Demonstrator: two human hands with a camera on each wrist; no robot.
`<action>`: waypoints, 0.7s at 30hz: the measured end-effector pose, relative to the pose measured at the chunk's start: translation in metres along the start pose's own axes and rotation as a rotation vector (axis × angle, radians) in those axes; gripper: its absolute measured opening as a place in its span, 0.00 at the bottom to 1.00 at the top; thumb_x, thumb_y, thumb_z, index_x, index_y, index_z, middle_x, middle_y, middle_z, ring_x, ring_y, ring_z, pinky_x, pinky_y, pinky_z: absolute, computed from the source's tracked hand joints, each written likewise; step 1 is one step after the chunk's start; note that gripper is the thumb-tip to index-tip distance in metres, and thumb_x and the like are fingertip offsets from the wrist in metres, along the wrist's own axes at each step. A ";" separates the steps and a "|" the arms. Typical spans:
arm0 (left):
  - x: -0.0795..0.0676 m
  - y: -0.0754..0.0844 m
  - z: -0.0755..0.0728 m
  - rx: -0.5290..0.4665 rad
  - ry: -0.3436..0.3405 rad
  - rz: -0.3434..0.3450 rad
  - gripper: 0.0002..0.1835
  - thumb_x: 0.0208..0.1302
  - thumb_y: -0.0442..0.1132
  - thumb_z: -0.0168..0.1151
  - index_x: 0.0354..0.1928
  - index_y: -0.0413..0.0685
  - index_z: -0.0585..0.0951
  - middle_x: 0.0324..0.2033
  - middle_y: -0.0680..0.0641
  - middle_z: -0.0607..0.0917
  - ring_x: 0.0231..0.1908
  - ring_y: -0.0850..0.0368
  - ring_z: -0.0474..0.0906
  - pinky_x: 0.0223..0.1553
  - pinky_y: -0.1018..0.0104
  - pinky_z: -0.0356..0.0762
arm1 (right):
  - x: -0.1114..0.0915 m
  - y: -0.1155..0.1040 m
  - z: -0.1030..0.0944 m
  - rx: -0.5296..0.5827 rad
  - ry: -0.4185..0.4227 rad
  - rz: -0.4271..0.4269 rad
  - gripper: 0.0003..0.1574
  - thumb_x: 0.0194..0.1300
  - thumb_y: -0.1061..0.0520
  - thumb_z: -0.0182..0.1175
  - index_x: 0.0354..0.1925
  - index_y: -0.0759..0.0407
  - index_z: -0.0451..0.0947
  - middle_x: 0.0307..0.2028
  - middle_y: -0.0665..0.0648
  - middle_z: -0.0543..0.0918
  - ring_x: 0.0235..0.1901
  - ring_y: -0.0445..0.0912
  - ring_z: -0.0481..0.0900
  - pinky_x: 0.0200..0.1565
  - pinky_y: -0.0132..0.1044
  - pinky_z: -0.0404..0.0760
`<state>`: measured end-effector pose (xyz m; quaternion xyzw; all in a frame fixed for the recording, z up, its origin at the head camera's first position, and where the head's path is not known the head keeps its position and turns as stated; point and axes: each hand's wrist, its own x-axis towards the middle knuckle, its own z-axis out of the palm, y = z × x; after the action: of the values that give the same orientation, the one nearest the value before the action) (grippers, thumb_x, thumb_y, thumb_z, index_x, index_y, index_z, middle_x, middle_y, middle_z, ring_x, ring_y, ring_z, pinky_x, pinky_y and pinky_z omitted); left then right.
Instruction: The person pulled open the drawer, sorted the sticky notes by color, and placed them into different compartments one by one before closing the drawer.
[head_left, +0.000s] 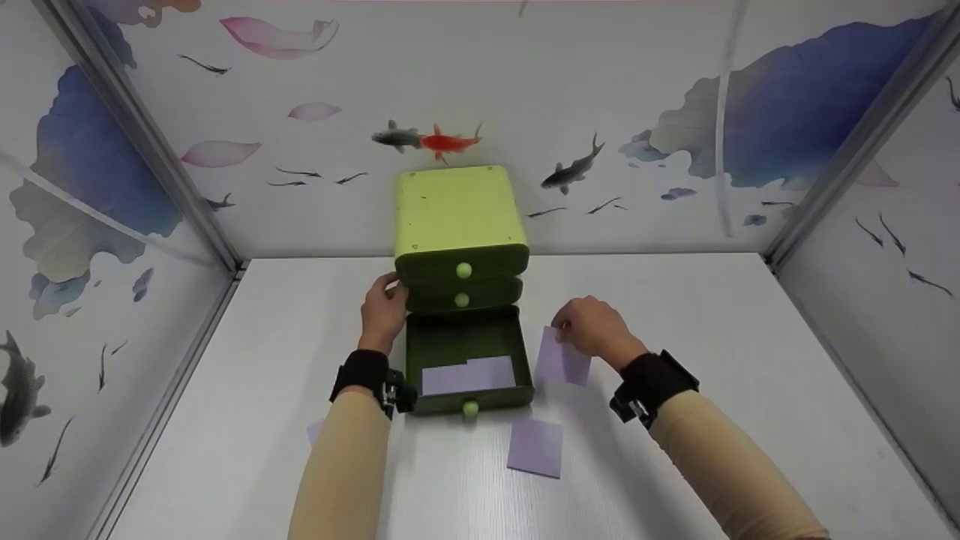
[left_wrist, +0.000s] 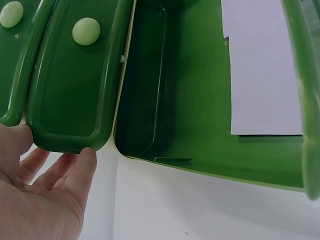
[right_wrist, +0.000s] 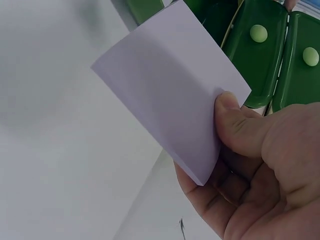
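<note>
My right hand point(head_left: 596, 327) pinches a light purple notepad point(right_wrist: 165, 90) between thumb and fingers, just to the right of the open bottom drawer point(head_left: 525, 395). The pad hangs tilted above the table. My left hand point(head_left: 383, 313) rests against the left side of a green drawer cabinet point(head_left: 461, 210), its fingertips touching the edge of the middle drawer point(left_wrist: 75, 95). Inside the bottom drawer, two purple pads point(head_left: 491, 371) lie side by side near the front. The upper two drawers look closed, each with a round pale green knob.
Another purple pad point(head_left: 535, 448) lies on the white table point(head_left: 712, 450), in front of the drawer's right corner. Beside my left forearm, a purple corner point(head_left: 314, 432) shows, mostly hidden by the sleeve. Printed wall panels point(head_left: 637, 90) enclose the table's back and sides.
</note>
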<state>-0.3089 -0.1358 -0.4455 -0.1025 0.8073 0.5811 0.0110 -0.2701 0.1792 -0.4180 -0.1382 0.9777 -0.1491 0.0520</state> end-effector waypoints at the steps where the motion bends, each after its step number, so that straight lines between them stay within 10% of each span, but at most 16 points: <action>1: 0.000 0.000 0.000 0.001 0.001 0.000 0.25 0.77 0.47 0.43 0.71 0.50 0.64 0.63 0.40 0.75 0.59 0.48 0.75 0.58 0.54 0.74 | 0.002 -0.003 0.000 0.001 0.003 -0.005 0.13 0.62 0.63 0.65 0.45 0.60 0.87 0.44 0.60 0.88 0.46 0.57 0.84 0.45 0.50 0.83; 21: 0.003 -0.001 0.001 0.012 0.018 -0.007 0.24 0.76 0.47 0.44 0.70 0.51 0.66 0.61 0.41 0.77 0.58 0.49 0.76 0.58 0.53 0.74 | 0.036 -0.049 0.016 -0.009 0.053 -0.092 0.10 0.64 0.61 0.64 0.43 0.55 0.88 0.42 0.56 0.88 0.42 0.53 0.85 0.43 0.48 0.83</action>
<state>-0.3120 -0.1354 -0.4474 -0.1106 0.8105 0.5752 0.0062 -0.2895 0.1193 -0.4202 -0.1794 0.9720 -0.1503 0.0186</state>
